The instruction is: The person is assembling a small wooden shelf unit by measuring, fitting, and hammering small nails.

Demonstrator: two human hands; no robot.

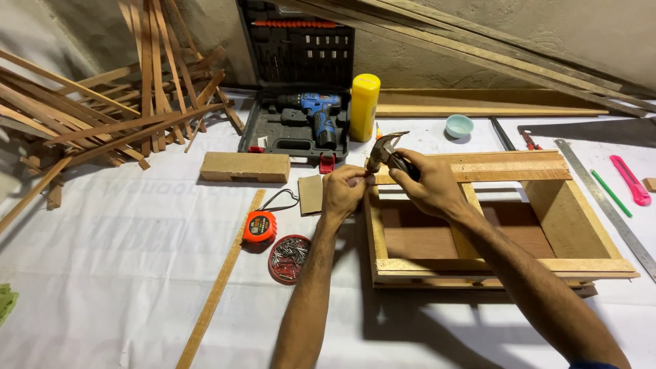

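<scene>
Two hands at the top-left corner of the wooden box frame (478,266). My right hand (432,184) is closed around a claw hammer (387,152), head poised above the corner; my left hand (344,193) pinches something tiny there, probably a nail, too small to tell. Frame on the white surface (123,273) looks mostly assembled, I'd judge; this corner is still being fastened. Dish of nails (290,259) sits near.

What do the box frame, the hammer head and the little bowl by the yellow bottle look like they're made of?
Box frame: unfinished wood, pale with visible grain; the darker bottom panel looks like plywood. Hammer head, held in the right hand: metal, grey with a dull shine. Small bowl: smooth pale blue, probably plastic or glazed ceramic.
</scene>
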